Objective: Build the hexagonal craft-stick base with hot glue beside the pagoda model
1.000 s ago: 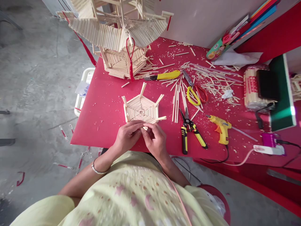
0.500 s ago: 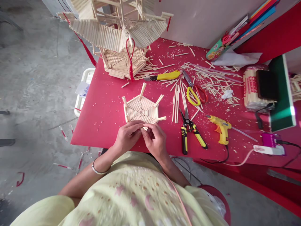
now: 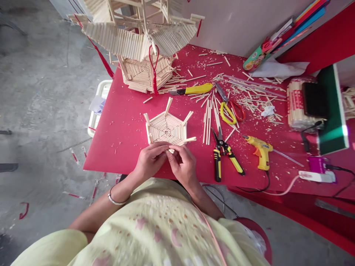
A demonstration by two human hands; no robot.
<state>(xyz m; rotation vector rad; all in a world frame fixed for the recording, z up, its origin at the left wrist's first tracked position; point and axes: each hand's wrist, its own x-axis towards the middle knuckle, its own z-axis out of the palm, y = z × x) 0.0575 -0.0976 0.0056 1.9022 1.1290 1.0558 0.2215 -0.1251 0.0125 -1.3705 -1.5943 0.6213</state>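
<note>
At the table's near edge my left hand and my right hand meet, fingers closed together. Between their fingertips shows the pale end of a small bundle of wooden sticks. Just beyond lies a hexagonal stick base, its sticks laid in a web-like pattern, with short paired-stick posts rising at its visible corners. My fingers cover the base's near side, so I cannot tell whether the bundle is joined to it.
A large stick pavilion with red tassels stands at the back left. To the right lie a utility knife, scissors, pruning shears, a glue gun and scattered sticks. A power strip sits near the front right.
</note>
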